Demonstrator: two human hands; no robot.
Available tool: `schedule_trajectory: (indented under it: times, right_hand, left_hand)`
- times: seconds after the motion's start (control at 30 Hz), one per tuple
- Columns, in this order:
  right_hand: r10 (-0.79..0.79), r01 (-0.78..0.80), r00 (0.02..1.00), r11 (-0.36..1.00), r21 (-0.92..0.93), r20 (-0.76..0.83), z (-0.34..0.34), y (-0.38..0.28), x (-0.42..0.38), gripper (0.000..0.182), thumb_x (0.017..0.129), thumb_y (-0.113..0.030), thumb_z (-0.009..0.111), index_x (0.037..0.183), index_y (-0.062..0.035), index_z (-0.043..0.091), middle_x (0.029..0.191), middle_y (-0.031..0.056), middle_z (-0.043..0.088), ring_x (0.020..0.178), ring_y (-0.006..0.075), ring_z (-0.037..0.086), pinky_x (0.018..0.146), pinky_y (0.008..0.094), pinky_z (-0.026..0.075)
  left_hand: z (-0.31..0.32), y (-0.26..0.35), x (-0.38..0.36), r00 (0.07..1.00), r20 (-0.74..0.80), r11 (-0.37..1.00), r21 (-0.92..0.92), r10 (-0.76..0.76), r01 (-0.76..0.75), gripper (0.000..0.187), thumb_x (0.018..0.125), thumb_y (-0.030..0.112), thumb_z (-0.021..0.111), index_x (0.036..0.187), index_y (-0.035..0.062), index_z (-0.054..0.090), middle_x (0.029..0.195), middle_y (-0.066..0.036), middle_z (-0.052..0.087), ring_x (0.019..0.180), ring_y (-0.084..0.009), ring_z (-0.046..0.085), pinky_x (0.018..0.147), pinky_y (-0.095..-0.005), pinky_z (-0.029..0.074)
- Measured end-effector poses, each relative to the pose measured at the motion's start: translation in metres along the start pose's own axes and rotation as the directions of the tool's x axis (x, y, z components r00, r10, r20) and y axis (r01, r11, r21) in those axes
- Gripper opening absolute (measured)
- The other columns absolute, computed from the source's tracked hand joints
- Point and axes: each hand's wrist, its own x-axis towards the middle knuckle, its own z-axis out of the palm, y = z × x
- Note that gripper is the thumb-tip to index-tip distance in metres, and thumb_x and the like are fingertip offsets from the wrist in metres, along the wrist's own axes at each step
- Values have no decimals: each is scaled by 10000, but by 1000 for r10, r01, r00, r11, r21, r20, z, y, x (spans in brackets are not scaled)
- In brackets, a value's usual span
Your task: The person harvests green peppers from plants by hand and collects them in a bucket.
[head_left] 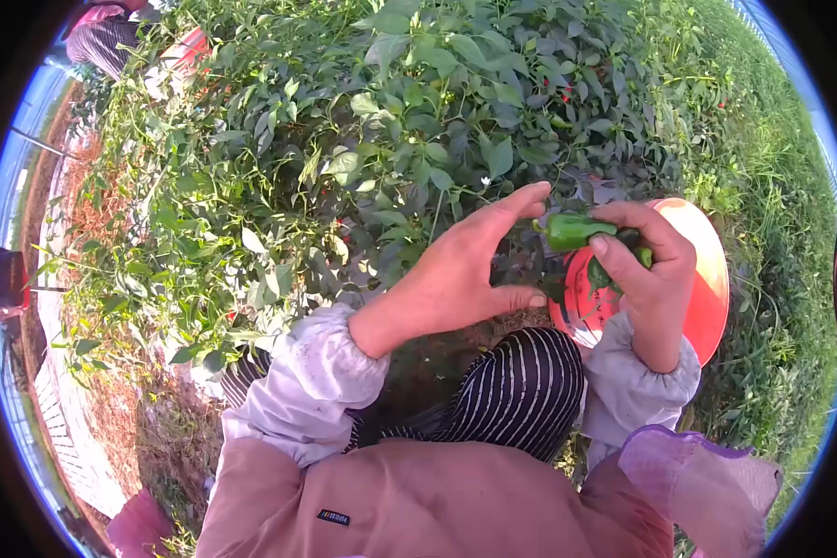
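Between the thumb and fingers of my right hand [656, 265] is a green pepper [570, 231], its blunt end pointing left. More green shows under that palm, partly hidden by the fingers. My left hand [465, 265] is held out just left of the pepper, thumb and fingers spread apart, with nothing in it. Behind and below my right hand stands a red-orange bucket [707, 279]; green pieces show near its opening, largely covered by the hand.
Leafy pepper plants [418, 112] with a few red fruits fill the space ahead. My knee in striped trousers [521, 391] is close below my hands. Another person's striped clothing [102, 46] shows at the upper left beside a red container [188, 51]. Grass [781, 307] borders the right.
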Motion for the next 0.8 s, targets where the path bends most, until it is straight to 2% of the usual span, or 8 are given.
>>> schedule_trajectory:
  times: [0.1, 0.23, 0.33, 0.4, 0.47, 0.57, 0.7, 0.8]
  right_hand:
    - [-223, 62, 924, 889, -454, -311, -42, 16, -8, 214, 810, -33, 679, 1019, -5, 641, 809, 19, 614, 641, 63, 550, 583, 208, 432]
    - [-179, -257, 936, 234, -937, -302, -102, 53, -31, 230, 842, -118, 636, 1051, -20, 641, 1055, 141, 646, 913, 305, 630, 790, 313, 505]
    - [-381, -183, 867, 355, -917, -320, -85, 60, -45, 231, 840, -86, 631, 1061, -18, 639, 1108, 157, 630, 983, 285, 625, 841, 318, 494]
    - [-227, -72, 877, 810, -582, -423, -56, 70, -58, 212, 833, -57, 629, 1040, -13, 645, 1051, 149, 642, 932, 236, 636, 822, 305, 495]
    - [-24, -56, 952, 966, -251, -307, -26, 86, -61, 176, 829, -30, 621, 999, 7, 650, 995, 133, 650, 886, 189, 633, 788, 281, 493]
    - [157, -172, 974, 982, -83, -161, 10, 146, -47, 163, 836, -43, 611, 973, 36, 649, 894, 98, 653, 781, 161, 624, 722, 255, 486]
    - [374, -316, 916, 896, 311, -147, 56, 262, -24, 172, 856, -88, 608, 973, 30, 652, 808, 52, 649, 696, 120, 603, 658, 242, 483]
    - [549, -371, 800, 769, 521, -241, 70, 292, 6, 172, 870, -115, 603, 966, 19, 649, 788, 34, 647, 677, 91, 597, 612, 232, 478]
  left_hand:
    - [32, -59, -8, 986, 144, 966, 254, -88, 50, 589, 746, 167, 717, 1278, 56, 488, 1194, -133, 576, 1110, -292, 556, 931, -396, 449]
    - [74, -97, 9, 869, 485, 760, 600, -98, -249, 434, 755, 117, 631, 1175, 41, 555, 1220, -148, 557, 1133, -297, 538, 927, -391, 454]
    - [90, -129, 36, 888, 364, 433, 778, 280, -455, 331, 755, 111, 568, 1080, 50, 582, 1226, -158, 527, 1176, -305, 498, 893, -434, 457]
    - [83, -142, 52, 938, 277, 330, 883, 209, -335, 312, 741, 112, 577, 1048, 62, 593, 1216, -149, 531, 1168, -304, 503, 890, -444, 457]
    - [64, -156, 64, 980, 198, 221, 955, 19, -197, 248, 729, 121, 597, 972, 77, 610, 1143, -127, 551, 1118, -294, 526, 846, -446, 464]
    - [20, -169, 64, 969, 148, 338, 938, -200, -74, 187, 707, 38, 608, 892, 67, 612, 1028, -122, 564, 968, -321, 580, 710, -441, 489]
    - [-51, -211, 41, 993, -107, 668, 735, -59, 119, 272, 726, -74, 515, 939, 36, 643, 958, -169, 651, 846, -364, 632, 741, -407, 506]
    - [-59, -208, 35, 978, -183, 675, 710, -97, 200, 309, 735, -67, 511, 977, 43, 668, 840, -141, 677, 749, -270, 656, 691, -346, 506]
